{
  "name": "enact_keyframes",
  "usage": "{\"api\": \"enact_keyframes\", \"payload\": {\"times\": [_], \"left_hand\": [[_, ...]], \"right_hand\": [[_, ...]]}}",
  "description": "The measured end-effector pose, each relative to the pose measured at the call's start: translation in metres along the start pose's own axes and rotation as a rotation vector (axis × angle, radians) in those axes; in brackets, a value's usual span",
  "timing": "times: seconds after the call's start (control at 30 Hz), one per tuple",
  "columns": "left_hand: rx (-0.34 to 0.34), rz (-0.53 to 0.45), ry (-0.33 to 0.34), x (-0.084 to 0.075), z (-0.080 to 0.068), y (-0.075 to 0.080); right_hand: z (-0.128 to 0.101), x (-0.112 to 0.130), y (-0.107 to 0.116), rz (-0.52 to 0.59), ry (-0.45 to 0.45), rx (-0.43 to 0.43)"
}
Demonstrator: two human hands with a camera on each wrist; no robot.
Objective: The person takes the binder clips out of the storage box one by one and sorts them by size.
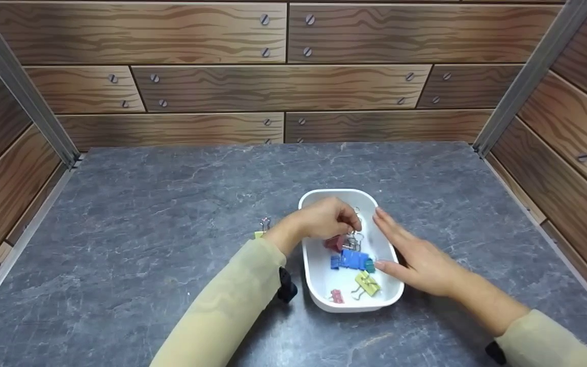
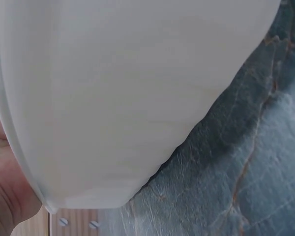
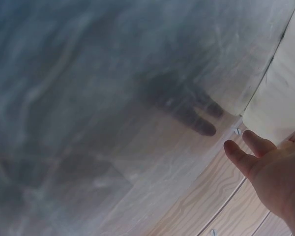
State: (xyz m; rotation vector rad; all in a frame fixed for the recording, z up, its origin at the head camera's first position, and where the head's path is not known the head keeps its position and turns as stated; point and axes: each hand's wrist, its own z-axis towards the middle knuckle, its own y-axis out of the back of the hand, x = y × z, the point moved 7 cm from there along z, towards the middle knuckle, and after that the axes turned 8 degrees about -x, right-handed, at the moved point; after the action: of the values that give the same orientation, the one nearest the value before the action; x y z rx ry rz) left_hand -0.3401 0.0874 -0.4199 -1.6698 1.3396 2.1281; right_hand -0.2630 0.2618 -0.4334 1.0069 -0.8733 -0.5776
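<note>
Both hands meet at the white tray (image 1: 319, 278) in the head view: left hand (image 1: 326, 220) curled, pinching silver clips (image 1: 353, 240); right hand (image 1: 411, 255) flat, fingers straight against the tray's right rim. Grey desk (image 1: 171, 214) lies open all around.

Left wrist view: tray wall (image 2: 128, 98) fills it.

Right wrist view: fingers (image 3: 246, 155) spread above blurred desk.

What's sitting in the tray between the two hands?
In the head view, binder clips lie in the white tray between left hand and right hand: a blue clip, with silver ones above it.
</note>
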Motion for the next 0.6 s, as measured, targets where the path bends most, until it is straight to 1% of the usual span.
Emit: {"api": "enact_keyframes", "payload": {"times": [0.13,0.23,0.37,0.47,0.6], "left_hand": [[-0.034,-0.037,-0.003,0.000,0.001,0.003],[-0.081,-0.052,-0.004,0.001,0.001,0.007],[-0.147,-0.031,-0.018,0.001,0.001,0.013],[-0.182,-0.035,-0.020,0.001,0.000,0.016],[-0.222,-0.075,-0.017,0.001,-0.002,0.020]], "right_hand": [[0.000,0.000,0.000,0.000,0.005,-0.008],[0.000,0.000,0.000,-0.001,0.006,-0.006],[0.000,0.000,0.000,0.002,0.006,-0.004],[0.000,0.000,0.000,0.003,0.003,0.000],[0.000,0.000,-0.001,0.004,-0.006,0.006]]}}
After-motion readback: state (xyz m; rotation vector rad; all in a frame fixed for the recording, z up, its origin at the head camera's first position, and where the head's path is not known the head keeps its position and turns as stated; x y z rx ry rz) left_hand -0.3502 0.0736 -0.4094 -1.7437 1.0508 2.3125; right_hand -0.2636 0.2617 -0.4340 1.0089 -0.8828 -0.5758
